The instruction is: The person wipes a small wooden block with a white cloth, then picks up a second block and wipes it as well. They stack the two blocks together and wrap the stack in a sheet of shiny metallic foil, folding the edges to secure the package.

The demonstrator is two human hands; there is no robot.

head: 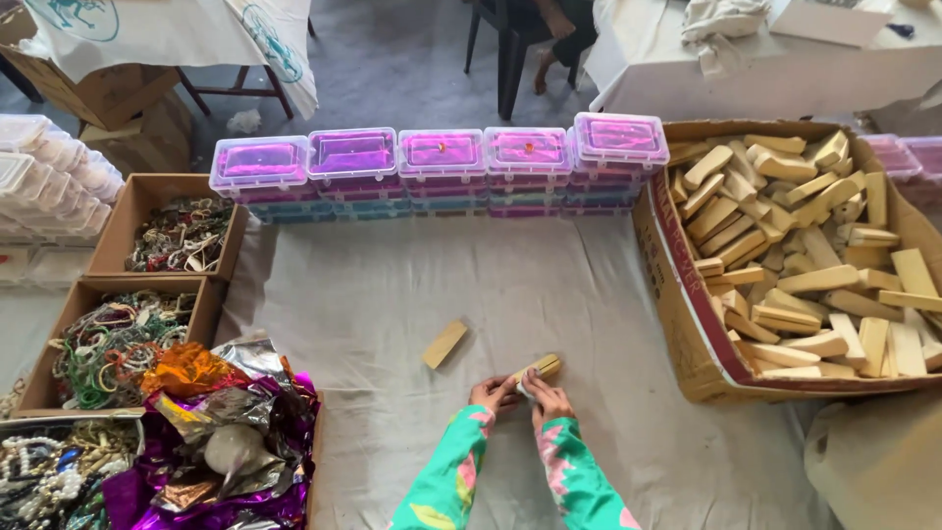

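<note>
Hands low centre: left hand (493, 394) and right hand (546, 399) both pinching one wooden block (538, 369) on white cloth (549, 285). Second block (444, 344) loose at 10 o'clock. Carton of blocks (687, 324) at 2 o'clock; lidded plastic boxes (442, 155) at 12.

Craft-packing workshop: boxed beads (118, 344), stacked cases (442, 157).

head camera, steeply down over cloth (471, 285)
</note>
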